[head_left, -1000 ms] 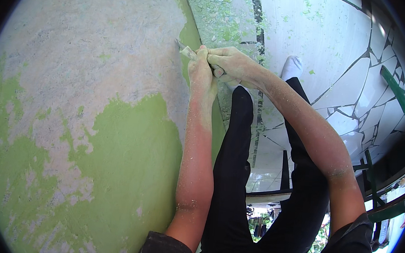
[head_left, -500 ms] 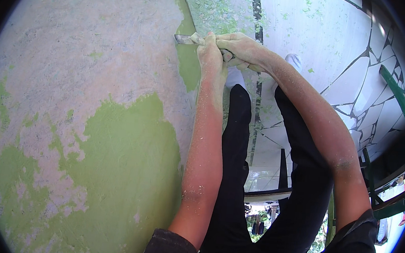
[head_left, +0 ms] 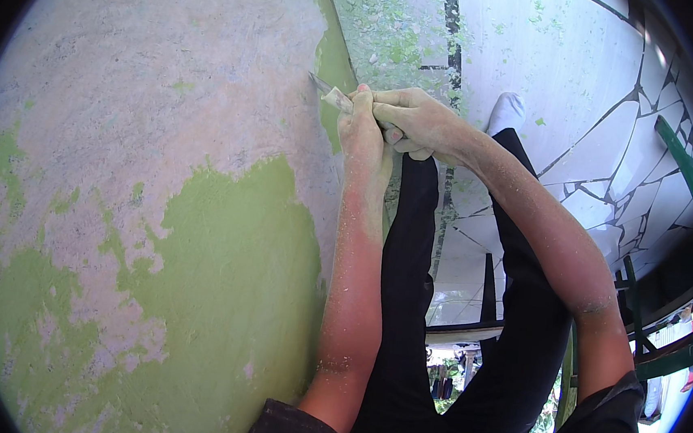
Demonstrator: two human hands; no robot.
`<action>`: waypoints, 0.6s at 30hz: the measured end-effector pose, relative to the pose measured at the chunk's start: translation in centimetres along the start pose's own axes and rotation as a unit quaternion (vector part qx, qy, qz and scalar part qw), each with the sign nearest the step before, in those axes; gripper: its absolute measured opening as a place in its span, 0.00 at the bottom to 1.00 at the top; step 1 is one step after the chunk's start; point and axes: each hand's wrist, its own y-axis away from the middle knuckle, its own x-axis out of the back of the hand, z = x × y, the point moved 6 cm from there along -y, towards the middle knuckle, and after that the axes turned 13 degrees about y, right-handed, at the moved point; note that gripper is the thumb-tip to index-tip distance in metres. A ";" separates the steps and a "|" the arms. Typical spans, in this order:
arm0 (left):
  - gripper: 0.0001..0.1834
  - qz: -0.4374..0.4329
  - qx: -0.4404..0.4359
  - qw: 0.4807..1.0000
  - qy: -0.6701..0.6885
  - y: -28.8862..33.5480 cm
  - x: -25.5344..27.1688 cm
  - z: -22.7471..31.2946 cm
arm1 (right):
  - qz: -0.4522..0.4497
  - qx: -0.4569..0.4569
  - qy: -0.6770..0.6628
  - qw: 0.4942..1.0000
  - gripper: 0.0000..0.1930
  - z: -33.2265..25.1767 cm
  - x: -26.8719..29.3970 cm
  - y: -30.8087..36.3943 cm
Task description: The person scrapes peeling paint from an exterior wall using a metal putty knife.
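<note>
My left hand point(head_left: 362, 133) is closed around a scraper point(head_left: 338, 99) with a thin metal blade and a pale, wrapped-looking grip. The blade's end is at the wall point(head_left: 239, 241), by the edge of a narrow green strip low on it; whether it touches, I cannot tell. Close beside, my right hand point(head_left: 423, 123) also grips the tool, its fingers wrapped round the rear part, which is mostly hidden. Pale dust coats both hands and forearms. Patches of green paint alternate with bare, pinkish-grey surface on the wall.
Green paint flakes point(head_left: 385, 32) litter the tiled floor point(head_left: 561, 79) along the wall's base. My socked foot point(head_left: 508, 114) and dark-trousered legs are below my arms. At the right stands a green frame point(head_left: 683, 174), perhaps furniture.
Both hands have come nearer to me with the scraper. Its blade is now more slanted and looks narrower. The whole view has shifted slightly, and more of my right foot shows.
</note>
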 end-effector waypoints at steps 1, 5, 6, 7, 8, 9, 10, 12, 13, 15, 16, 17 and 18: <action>0.14 0.000 -0.002 1.000 0.000 -1.5 0.1 0.4 | -0.002 0.002 0.000 1.000 0.13 -0.3 0.2 -1.1; 0.13 -0.079 0.035 0.996 0.038 -3.9 -1.6 -0.3 | 0.020 0.040 0.049 0.998 0.14 -0.4 3.2 -4.0; 0.13 -0.042 0.032 0.998 0.039 -3.3 -1.3 -0.2 | 0.010 0.031 0.036 0.999 0.14 -0.4 2.3 -3.1; 0.13 -0.038 0.033 0.998 0.036 -2.1 -1.0 -0.1 | -0.001 0.020 0.020 1.000 0.13 -0.3 1.3 -2.2; 0.13 -0.024 0.020 0.999 0.035 -1.0 -0.8 0.2 | -0.001 0.021 0.019 1.000 0.13 -0.4 0.9 -2.0; 0.13 -0.009 0.006 0.999 0.035 -0.5 -0.6 0.4 | 0.011 0.017 0.021 1.000 0.13 -0.5 0.6 -1.9; 0.13 -0.009 0.005 0.999 0.034 -1.9 -0.4 0.5 | 0.023 0.014 0.023 0.999 0.13 -0.6 0.5 -2.0; 0.11 -0.093 0.032 0.994 0.039 -4.6 -2.8 1.4 | 0.010 0.033 0.036 0.999 0.13 -2.4 2.0 -4.1; 0.11 -0.094 0.032 0.994 0.041 -4.6 -2.7 1.1 | -0.005 0.052 0.048 0.997 0.14 -3.3 2.3 -4.7; 0.13 -0.070 0.035 0.995 0.058 -3.9 -1.9 0.0 | 0.055 -0.005 0.075 0.996 0.14 -1.0 2.5 -3.1; 0.13 -0.064 0.032 0.996 0.055 -3.0 -1.1 -0.1 | 0.019 -0.008 0.034 0.999 0.13 -0.4 1.4 -2.1; 0.13 -0.041 0.011 0.998 0.039 -1.8 -1.0 -0.4 | -0.012 -0.009 -0.003 1.000 0.13 -0.1 1.1 -1.3; 0.13 -0.018 -0.011 1.000 0.022 -1.3 -0.9 -0.3 | -0.013 0.001 0.010 1.000 0.13 0.2 1.2 -1.2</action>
